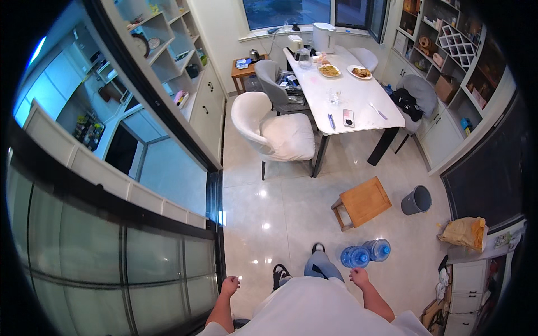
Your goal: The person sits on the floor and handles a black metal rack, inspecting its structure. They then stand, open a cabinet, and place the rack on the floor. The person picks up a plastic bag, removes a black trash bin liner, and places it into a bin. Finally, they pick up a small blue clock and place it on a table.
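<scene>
My left hand [230, 285] hangs at my side near the sliding door's track, fingers loosely curled, with nothing seen in it. On the other side, my right hand [358, 277] is half curled too and shows nothing in its fingers. Just beyond it two blue plastic water jugs [356, 256] stand side by side on the floor. A wooden stool [365, 202] is farther ahead. The white dining table [357, 98] bears two plates of food [329, 70], a phone [348, 118], a blue pen-like thing [331, 121], a drinking glass [334, 96] and a glass pitcher [304, 59].
A white chair [286, 134] stands at the table's near left. Right of the stool are a grey waste bin [416, 200] and a brown paper bag [462, 233]. A framed glass sliding door [155, 256] runs along the left. Shelved cabinets line both walls.
</scene>
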